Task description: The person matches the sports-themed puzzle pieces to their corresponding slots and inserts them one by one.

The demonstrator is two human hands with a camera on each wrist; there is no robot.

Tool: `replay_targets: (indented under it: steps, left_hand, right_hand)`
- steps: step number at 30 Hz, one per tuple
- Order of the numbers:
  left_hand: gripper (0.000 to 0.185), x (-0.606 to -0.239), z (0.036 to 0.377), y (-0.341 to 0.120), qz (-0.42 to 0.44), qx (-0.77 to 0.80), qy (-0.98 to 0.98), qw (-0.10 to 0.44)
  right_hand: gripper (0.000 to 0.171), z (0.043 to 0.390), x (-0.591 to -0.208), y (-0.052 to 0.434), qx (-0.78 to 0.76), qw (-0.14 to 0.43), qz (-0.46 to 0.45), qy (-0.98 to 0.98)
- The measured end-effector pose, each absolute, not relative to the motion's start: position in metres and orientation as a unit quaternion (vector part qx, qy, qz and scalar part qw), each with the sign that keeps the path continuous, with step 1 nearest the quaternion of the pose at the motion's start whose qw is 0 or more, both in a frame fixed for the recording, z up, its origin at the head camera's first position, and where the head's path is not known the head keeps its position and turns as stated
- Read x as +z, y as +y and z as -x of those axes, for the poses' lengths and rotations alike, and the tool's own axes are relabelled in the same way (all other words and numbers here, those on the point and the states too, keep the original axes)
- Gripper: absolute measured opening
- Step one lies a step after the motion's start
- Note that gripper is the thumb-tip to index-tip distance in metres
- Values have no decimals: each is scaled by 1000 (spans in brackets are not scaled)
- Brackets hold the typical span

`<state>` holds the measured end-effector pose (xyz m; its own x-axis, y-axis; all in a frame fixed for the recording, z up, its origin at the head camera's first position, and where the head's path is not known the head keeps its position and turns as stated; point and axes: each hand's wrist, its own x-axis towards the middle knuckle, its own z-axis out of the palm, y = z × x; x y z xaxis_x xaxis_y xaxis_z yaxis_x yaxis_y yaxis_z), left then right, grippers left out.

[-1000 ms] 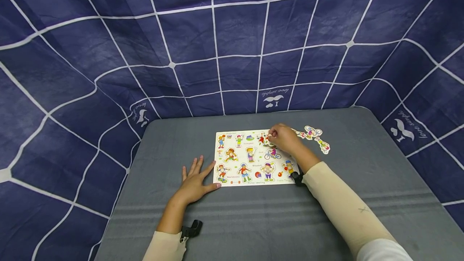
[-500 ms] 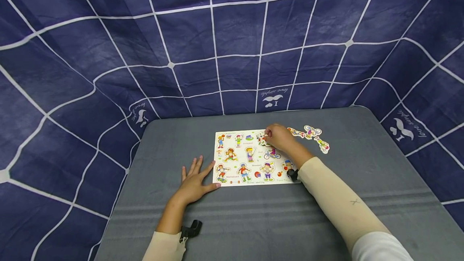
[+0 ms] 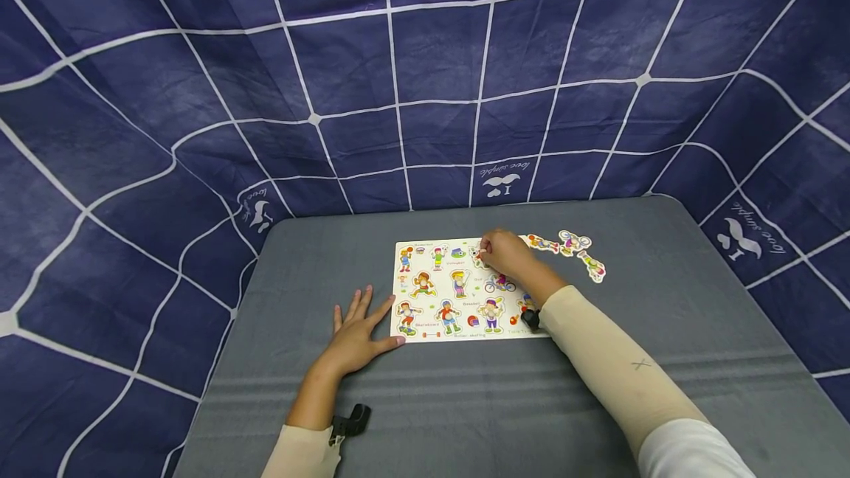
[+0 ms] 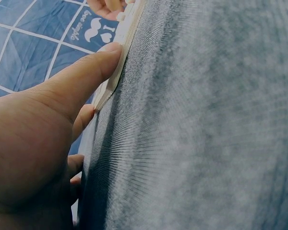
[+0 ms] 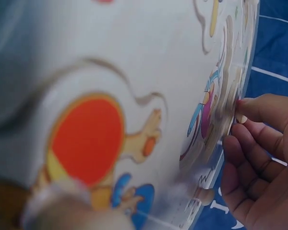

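Note:
A white puzzle board [image 3: 443, 275] printed with sports figures lies on the grey table. My left hand [image 3: 355, 338] rests on the table with fingers spread, its thumb and forefinger touching the board's left edge. In the left wrist view the thumb [image 4: 98, 62] lies along the board's side. Near the board's top right, my right hand [image 3: 510, 255] pinches a small puzzle piece [image 3: 475, 257] between thumb and forefinger, largely hidden by the fingers. In the right wrist view the right hand [image 5: 264, 148] is at the board's far edge, close to a bicycle picture [image 5: 201, 112].
Three loose puzzle pieces lie right of the board: one [image 3: 543, 243] nearest it, one with a bicycle [image 3: 573, 243] and one in green [image 3: 591, 266]. A blue curtain [image 3: 438, 135] with white lines rises behind the grey table [image 3: 425, 404].
My right hand has shifted a little left over the board's top right with the puzzle piece, uncovering more of the nearest loose piece. The left hand has stayed put.

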<state>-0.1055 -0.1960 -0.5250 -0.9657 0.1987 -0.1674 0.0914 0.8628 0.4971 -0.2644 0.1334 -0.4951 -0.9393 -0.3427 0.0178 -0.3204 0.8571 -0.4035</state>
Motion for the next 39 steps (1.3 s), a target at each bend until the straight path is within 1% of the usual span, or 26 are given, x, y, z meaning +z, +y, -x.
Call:
replay_targets:
  steps: [6,16,22,25,29,34,39]
  left_hand:
    - [87,-525,105,-196,-76,250,959,105]
    - [88,-526,106,-195,-73,246,961,107]
    - [88,-526,105,-195,-69,253,959,110]
    - [87,-525,104,-195,-67,256,958,110]
    - [87,-525,104,-194,-69,254,959,107]
    - [88,-526,105,-195,-72,254,958,109]
    - [87,-527,105,-195,-72,254,959,107]
  right_hand:
    - [4,266,-499,132,-201,20,168,965]
    - [5,265,-499,130,-211,32,156,965]
    - [15,264,-498,131,-209,44,149,965]
    - [22,262,-498,132,-211,40,154,964]
    - [27,258,-497,136,-228,30,150,962]
    - [24,252,-497,144,-254,30,141,957]
    - [22,245,-495,152,-264,1,145,954]
